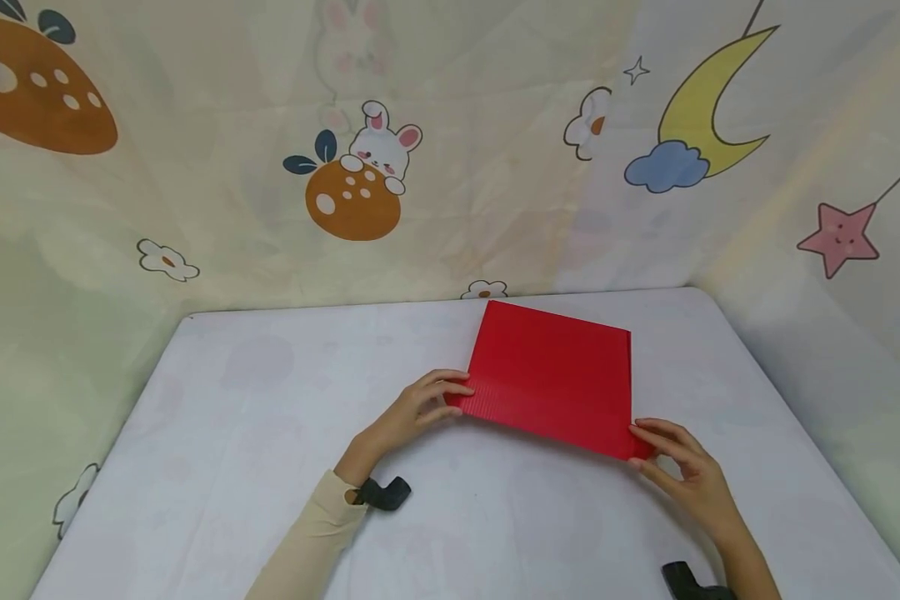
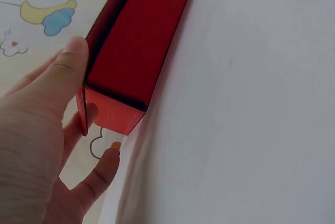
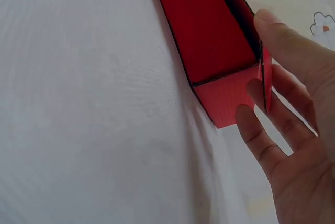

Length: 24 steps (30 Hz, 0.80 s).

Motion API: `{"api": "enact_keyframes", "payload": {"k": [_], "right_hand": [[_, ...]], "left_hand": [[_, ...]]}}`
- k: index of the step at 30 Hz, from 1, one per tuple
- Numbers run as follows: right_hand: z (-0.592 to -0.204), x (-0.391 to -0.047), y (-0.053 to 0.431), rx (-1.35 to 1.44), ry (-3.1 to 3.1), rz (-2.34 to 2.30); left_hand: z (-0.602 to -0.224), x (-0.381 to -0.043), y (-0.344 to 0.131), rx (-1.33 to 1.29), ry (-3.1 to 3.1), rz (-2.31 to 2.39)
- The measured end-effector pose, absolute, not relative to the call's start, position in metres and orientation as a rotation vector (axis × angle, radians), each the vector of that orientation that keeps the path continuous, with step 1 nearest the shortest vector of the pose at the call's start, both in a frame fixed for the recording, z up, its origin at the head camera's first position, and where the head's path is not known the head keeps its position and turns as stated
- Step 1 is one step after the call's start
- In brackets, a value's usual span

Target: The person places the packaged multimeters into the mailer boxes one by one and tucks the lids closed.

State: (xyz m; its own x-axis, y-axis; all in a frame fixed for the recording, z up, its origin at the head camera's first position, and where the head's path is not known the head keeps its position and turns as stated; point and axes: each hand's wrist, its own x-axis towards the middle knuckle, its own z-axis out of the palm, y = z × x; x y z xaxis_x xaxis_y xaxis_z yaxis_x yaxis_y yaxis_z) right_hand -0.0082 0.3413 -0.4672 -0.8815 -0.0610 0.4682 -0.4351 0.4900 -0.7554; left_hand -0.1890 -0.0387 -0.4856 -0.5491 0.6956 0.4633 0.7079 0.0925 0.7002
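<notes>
A red cardboard box (image 1: 551, 375) stands near the far side of the white table, its broad lid panel facing up. At the box's left front corner, my left hand (image 1: 411, 412) pinches a thin side flap (image 2: 82, 111) between thumb and fingers. My right hand (image 1: 688, 475) pinches the matching flap (image 3: 267, 80) at the right front corner in the same way. Seen from both wrists, the front wall (image 2: 144, 41) is red and a dark gap runs between it and the lid's edge. The inside of the box is hidden.
The white table (image 1: 270, 467) has its far edge along a printed cloth backdrop (image 1: 487, 200) with rabbits, a moon and a star. Black wrist devices are worn at the left wrist (image 1: 386, 493) and right wrist (image 1: 693, 581).
</notes>
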Motion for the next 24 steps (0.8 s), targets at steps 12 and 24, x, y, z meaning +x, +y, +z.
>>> {"api": "enact_keyframes", "payload": {"k": [12, 24], "right_hand": [[-0.4729, -0.009, 0.3375, 0.315, -2.389, 1.378], [-0.4749, -0.0098, 0.3356, 0.31, -2.351, 1.456]], "left_hand": [[-0.4942, -0.1877, -0.0383, -1.461, -2.396, -1.508], [-0.4948, -0.1837, -0.0379, -1.387, -2.581, -1.746]]}}
